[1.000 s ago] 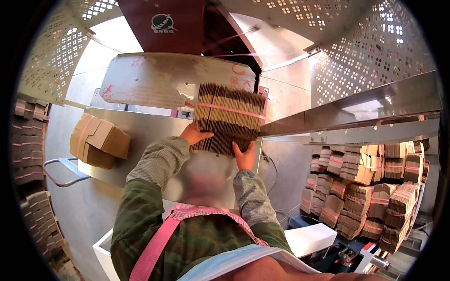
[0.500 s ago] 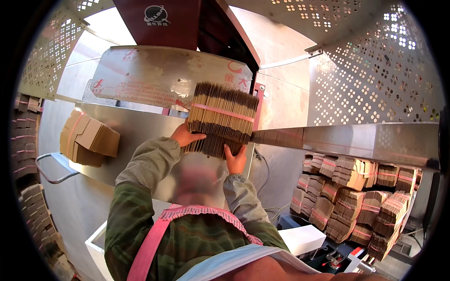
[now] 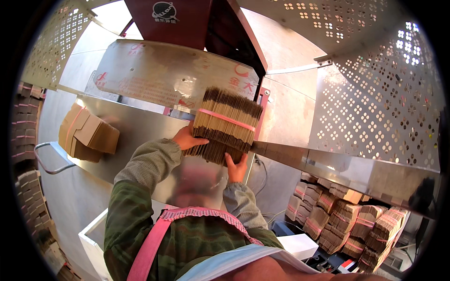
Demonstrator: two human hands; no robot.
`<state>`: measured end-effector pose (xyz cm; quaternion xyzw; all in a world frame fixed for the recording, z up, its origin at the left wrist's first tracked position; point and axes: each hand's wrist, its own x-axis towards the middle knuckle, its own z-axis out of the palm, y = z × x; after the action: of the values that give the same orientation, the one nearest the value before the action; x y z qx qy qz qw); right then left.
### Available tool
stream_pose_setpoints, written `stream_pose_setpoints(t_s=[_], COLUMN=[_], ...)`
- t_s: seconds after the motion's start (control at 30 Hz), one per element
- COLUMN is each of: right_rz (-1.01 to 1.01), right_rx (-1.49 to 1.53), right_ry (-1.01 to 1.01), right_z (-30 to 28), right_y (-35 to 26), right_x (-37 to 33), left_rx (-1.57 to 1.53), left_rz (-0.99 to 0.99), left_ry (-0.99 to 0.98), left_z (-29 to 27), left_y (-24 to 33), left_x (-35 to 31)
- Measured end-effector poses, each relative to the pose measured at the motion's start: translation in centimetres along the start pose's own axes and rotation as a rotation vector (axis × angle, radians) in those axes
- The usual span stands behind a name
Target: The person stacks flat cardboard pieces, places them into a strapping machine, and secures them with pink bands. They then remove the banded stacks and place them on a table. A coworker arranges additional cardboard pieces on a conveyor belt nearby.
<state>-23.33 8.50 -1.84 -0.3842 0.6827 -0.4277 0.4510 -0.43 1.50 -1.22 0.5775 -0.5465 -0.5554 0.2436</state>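
Both hands hold a strapped bundle of folded brown cardboard pieces (image 3: 229, 112) at the right end of the metal table. A pink strap runs across its upper side, and the jagged edges of the cardboard face up. My left hand (image 3: 188, 137) grips the bundle's left side, with the thumb on the near lower part. My right hand (image 3: 237, 168) grips its near right corner, thumb up against the edge. Most of the fingers are hidden behind the cardboard. Grey checked sleeves cover both forearms.
Another strapped cardboard bundle (image 3: 89, 133) sits at the table's left end. Beyond the metal table (image 3: 140, 126) are a plate with red print (image 3: 150, 75) and a dark red machine (image 3: 173, 23). A metal rail (image 3: 328, 164) extends right, above stacked bundles (image 3: 342, 215). Perforated panels (image 3: 375, 103) stand around.
The bundle has come slightly nearer to me, away from the printed plate, with both hands keeping their hold. The whole view has shifted a little.
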Motion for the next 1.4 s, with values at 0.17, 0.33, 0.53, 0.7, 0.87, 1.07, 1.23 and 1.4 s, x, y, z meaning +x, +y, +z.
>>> stream_pose_setpoints(t_s=[0.17, 0.33, 0.53, 0.7, 0.87, 1.07, 1.23, 1.4], right_rz=[-0.053, -0.102, -0.027, -0.108, -0.235, -0.703, -0.421, -0.069], right_rx=[0.019, 0.003, -0.055, 0.035, -0.092, -0.736, -0.565, -0.394], right_ry=[0.030, 0.058, 0.050, -0.024, -0.109, -0.446, -0.145, -0.235], right_z=[-0.1, 0.1, 0.5, 0.8, 1.2, 1.5, 8.6, 10.9], right_y=[1.2, 1.1, 1.4, 1.0, -1.0, -13.6, -9.6, -4.8], right_x=[0.3, 0.3, 0.0, -0.1, -2.8, -18.4, -15.7, -15.2], left_rx=[0.012, -0.156, -0.114, -0.184, -0.273, -0.824, -0.236, -0.096], left_rz=[0.017, 0.131, 0.141, 0.120, 0.178, -0.192, -0.444, 0.231], left_ry=[0.011, -0.013, 0.058, 0.094, 0.150, -0.240, -0.035, 0.213], left_z=[0.4, 1.1, 1.5, 1.5, 1.1, -4.4, -12.5, -24.8], left_y=[-0.1, -1.1, -2.7, -3.1, -4.5, -13.4, -17.6, -2.8], left_x=[0.2, 0.5, 0.4, 0.5, -1.9, -11.3, -17.2, -27.9])
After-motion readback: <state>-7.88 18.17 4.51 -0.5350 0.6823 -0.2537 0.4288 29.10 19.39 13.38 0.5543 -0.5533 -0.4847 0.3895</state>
